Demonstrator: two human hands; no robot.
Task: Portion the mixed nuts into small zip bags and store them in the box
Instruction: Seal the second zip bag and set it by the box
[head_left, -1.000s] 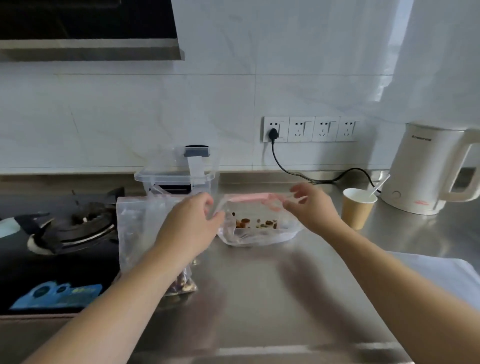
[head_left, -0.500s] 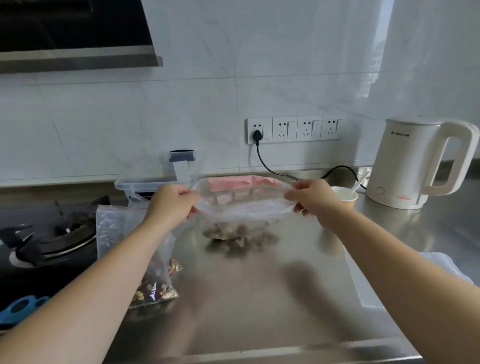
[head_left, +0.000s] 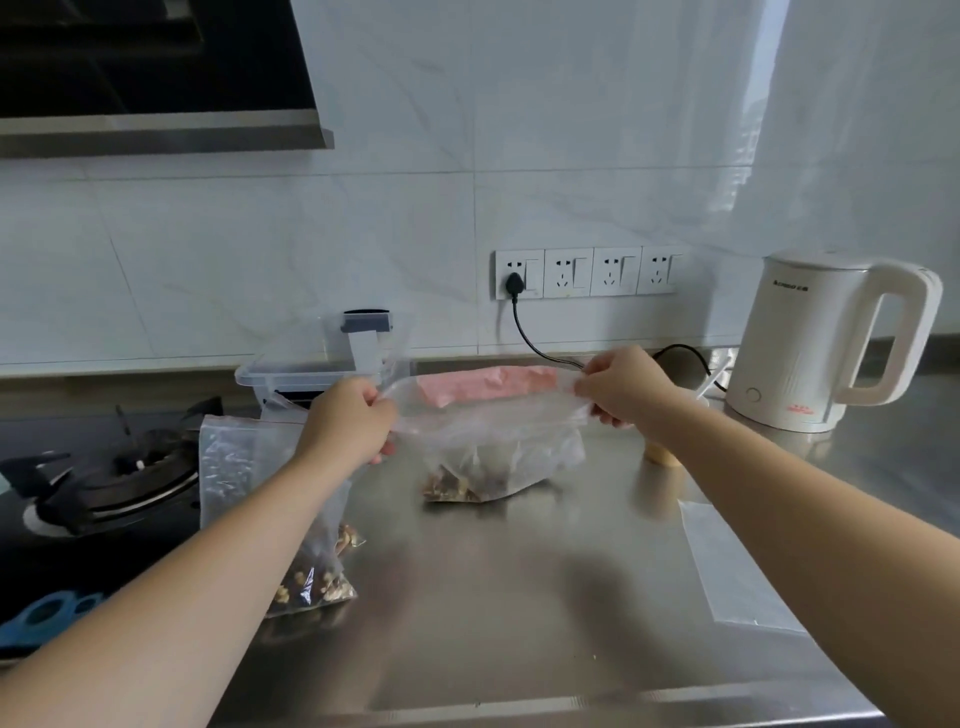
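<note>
A small clear zip bag (head_left: 493, 441) with a pink strip along its mouth hangs upright over the steel counter, nuts gathered in its bottom, which touches the counter. My left hand (head_left: 348, 421) pinches its left top corner and my right hand (head_left: 618, 389) pinches the right one, stretching the mouth flat between them. A larger clear bag of mixed nuts (head_left: 291, 519) stands at the left, partly behind my left forearm. The clear plastic box (head_left: 291, 371) with a grey latch sits behind it by the wall.
A gas hob (head_left: 104, 483) lies at the left with a blue object (head_left: 47, 618) at its front. A white kettle (head_left: 826, 343) stands at the right, a paper cup (head_left: 662, 457) behind my right wrist. An empty zip bag (head_left: 727, 566) lies flat on the steel counter (head_left: 519, 597).
The small bag went from lying on the counter to being lifted upright by both hands, its mouth pulled taut. The camera moved closer and tilted.
</note>
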